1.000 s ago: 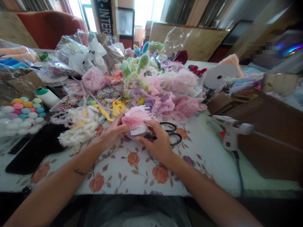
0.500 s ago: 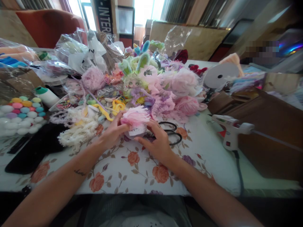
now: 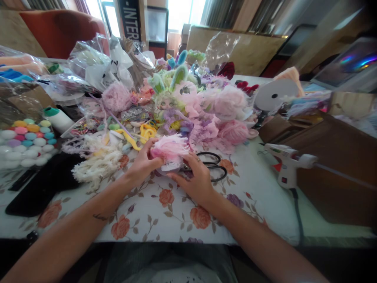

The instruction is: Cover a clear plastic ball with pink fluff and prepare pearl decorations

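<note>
Near the table's middle front, my left hand (image 3: 145, 159) grips a tuft of pink yarn (image 3: 169, 147) from the left, its thumb across the near side. Under the strands shows a pale, rounded part (image 3: 170, 164) that I cannot make out clearly. My right hand (image 3: 198, 175) curves around the right side, fingers at the strand ends and thumb at the lower edge. Some fingertips of both hands are hidden behind the tuft. Black-handled scissors (image 3: 219, 168) lie just beyond my right hand, their blades mostly covered by it.
Behind my hands spreads a heap of pink yarn (image 3: 234, 131), ruffles and a green-eared doll (image 3: 166, 103). Cream yarn (image 3: 94, 165) and colored pompoms (image 3: 28, 137) lie left. On the right a glue gun (image 3: 287, 163) with a cord rests by a brown cardboard box (image 3: 338, 169).
The pink tuft has shifted slightly right and its strands fan out a little more. Both hands keep nearly the same place and hold.
</note>
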Demonstrator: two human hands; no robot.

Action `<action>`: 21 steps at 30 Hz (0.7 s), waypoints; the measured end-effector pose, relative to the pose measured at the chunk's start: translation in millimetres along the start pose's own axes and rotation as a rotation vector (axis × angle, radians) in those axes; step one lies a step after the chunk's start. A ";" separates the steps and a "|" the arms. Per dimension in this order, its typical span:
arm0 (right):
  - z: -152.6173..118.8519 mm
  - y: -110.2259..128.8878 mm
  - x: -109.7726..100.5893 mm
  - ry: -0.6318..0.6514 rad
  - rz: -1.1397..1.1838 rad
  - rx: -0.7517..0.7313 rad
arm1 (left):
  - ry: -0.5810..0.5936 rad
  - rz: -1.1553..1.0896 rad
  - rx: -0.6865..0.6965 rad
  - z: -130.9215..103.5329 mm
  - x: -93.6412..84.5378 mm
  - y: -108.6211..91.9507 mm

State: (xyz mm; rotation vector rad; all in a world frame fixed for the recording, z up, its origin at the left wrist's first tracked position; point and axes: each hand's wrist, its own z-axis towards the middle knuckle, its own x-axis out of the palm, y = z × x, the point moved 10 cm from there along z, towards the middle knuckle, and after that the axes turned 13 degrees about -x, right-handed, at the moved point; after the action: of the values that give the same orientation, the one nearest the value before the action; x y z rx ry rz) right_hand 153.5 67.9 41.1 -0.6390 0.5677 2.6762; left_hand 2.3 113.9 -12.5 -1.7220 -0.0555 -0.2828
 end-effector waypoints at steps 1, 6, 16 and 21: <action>-0.7 -2.7 0.6 -0.001 0.022 0.024 | 0.015 -0.012 -0.011 -0.6 2.3 -0.2; -6.8 -22.3 3.7 -0.028 0.172 0.209 | 0.166 -0.146 -0.143 -4.9 18.9 1.9; -9.6 -30.6 5.9 -0.030 0.222 0.299 | 0.146 -0.126 -0.179 -4.9 16.8 3.9; -10.0 -27.9 5.9 -0.022 0.174 0.268 | 0.093 -0.127 -0.175 -4.8 15.0 2.0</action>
State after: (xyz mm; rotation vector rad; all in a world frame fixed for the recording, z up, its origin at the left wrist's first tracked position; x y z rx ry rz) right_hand 163.2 88.9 21.7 -0.5046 0.9961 2.6903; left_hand 16.4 107.1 -10.4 -1.8801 -0.0738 -0.4726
